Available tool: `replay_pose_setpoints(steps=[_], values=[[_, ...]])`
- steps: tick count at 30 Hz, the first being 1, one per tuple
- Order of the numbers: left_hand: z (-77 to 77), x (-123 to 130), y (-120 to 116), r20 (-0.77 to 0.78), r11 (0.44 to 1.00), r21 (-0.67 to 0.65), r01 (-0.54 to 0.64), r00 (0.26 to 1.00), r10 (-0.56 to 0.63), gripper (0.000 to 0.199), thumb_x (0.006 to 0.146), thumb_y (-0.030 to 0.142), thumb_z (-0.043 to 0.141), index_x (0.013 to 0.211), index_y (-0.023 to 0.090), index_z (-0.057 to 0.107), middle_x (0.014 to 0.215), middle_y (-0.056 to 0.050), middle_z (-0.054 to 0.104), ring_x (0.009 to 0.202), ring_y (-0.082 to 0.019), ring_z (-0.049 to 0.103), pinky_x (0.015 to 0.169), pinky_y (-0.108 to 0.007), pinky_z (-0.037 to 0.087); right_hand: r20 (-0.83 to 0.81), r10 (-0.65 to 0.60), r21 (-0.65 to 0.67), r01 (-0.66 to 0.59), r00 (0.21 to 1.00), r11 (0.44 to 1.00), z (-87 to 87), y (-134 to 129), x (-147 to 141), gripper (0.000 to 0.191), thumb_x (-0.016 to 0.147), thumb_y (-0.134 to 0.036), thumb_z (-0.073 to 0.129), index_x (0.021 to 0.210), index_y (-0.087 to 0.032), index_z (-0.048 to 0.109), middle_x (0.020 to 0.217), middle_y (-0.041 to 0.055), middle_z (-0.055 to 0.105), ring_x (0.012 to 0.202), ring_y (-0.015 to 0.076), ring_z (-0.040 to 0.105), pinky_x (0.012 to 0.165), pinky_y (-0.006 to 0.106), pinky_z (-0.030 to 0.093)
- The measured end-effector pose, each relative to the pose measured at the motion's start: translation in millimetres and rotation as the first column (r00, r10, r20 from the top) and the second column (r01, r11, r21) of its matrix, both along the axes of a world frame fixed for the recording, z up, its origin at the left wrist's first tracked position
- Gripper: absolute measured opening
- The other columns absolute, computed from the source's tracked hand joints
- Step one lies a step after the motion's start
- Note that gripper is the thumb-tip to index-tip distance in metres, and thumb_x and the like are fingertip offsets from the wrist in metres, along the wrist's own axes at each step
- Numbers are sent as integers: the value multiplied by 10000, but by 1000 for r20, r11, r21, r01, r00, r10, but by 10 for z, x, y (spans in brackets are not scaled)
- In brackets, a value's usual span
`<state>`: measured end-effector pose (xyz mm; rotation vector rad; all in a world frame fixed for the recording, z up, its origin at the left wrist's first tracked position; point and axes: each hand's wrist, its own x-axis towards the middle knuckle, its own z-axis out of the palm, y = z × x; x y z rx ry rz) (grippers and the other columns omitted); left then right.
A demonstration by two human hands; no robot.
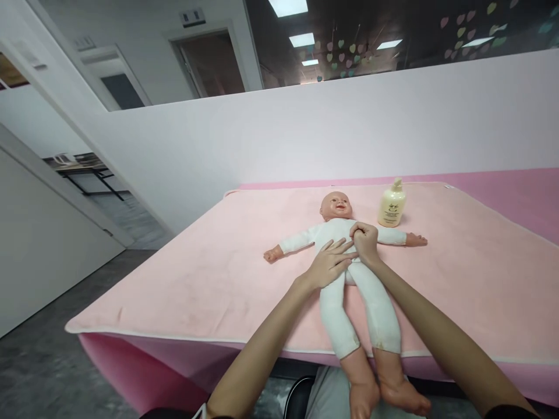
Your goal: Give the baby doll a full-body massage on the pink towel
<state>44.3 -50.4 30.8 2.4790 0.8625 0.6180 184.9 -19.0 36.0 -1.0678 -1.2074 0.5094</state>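
Note:
A baby doll (332,233) with a cloth body in white lies on its back, head away from me and feet hanging past the near table edge. My left hand (332,265) rests flat on the doll's belly, its fingers stretched out toward the right. Beside those fingertips, my right hand (365,240) is closed in a fist against the right side of the doll's torso. Nothing sticks out of the fist; its palm side is hidden. The doll's arms spread out to both sides.
A pale yellow pump bottle (392,205) stands upright just beyond the doll's right-hand arm. Under everything lies a pink blanket (196,273) over the table. Behind it rises a white wall (349,128) with dark glass above. A chair (299,398) shows below the near edge.

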Motion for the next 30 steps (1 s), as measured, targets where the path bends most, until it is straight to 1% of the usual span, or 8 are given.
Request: replay_pose_setpoints(steps=[3,7,14,17,19,22,26,30], values=[[41,94,95,-62,1000,-2,-5,998,5,350,907,384,315,1141,381,575,1458,52,300,1384,-205,179,1110,-524,-35,-17,-60,-26,59,998,998,-66,-3,72,100,489,-193,315,392,-177,294,400,-23,268,431,82,260,456,220,218],[-10,209,261,103,988,0,-152,983,151,278,865,366,424,1074,385,606,1404,36,405,1362,-214,247,1089,-542,-72,25,-59,1,59,998,998,-86,-30,79,105,487,-200,305,397,-179,255,410,-16,233,439,83,243,459,225,203],[-102,223,328,300,891,-148,-429,839,453,343,854,339,444,1183,344,542,1427,6,372,1371,-199,225,1112,-503,-23,281,106,49,-125,954,991,-40,-140,33,120,528,-185,303,407,-180,302,392,-13,294,408,83,282,440,223,225],[-165,156,318,358,824,-148,-548,747,561,370,871,278,374,1194,243,551,1374,-64,447,1324,-216,329,1120,-466,139,465,126,143,-215,877,966,-23,-202,16,158,592,-144,328,476,-174,432,467,-2,456,450,95,390,491,225,318],[-207,112,327,403,807,-154,-570,710,578,374,862,246,367,1166,185,576,1308,-96,515,1273,-223,406,1097,-418,244,570,114,198,-271,814,942,-25,-227,7,175,654,-136,359,564,-171,506,582,19,542,544,113,475,562,232,381],[-245,73,358,471,785,-230,-575,640,607,353,835,191,378,1093,167,618,1208,-92,594,1171,-216,507,1047,-379,340,707,156,137,-349,690,927,-51,-219,11,173,731,-171,404,685,-172,571,820,55,630,789,153,572,767,280,433],[-247,59,394,551,725,-389,-568,487,677,356,778,87,370,976,180,651,1067,-52,662,1042,-178,577,1010,-352,388,844,218,-72,-300,490,951,-102,-159,36,275,822,-269,420,1008,-187,605,1150,56,597,1152,204,489,1070,431,217],[-234,55,401,566,744,-382,-548,497,658,339,757,65,380,911,178,660,1030,-49,673,1020,-176,581,1006,-353,390,912,199,-165,-122,360,979,-123,-113,19,438,887,-366,355,1285,-225,473,1388,50,399,1335,235,275,1089,537,49]])
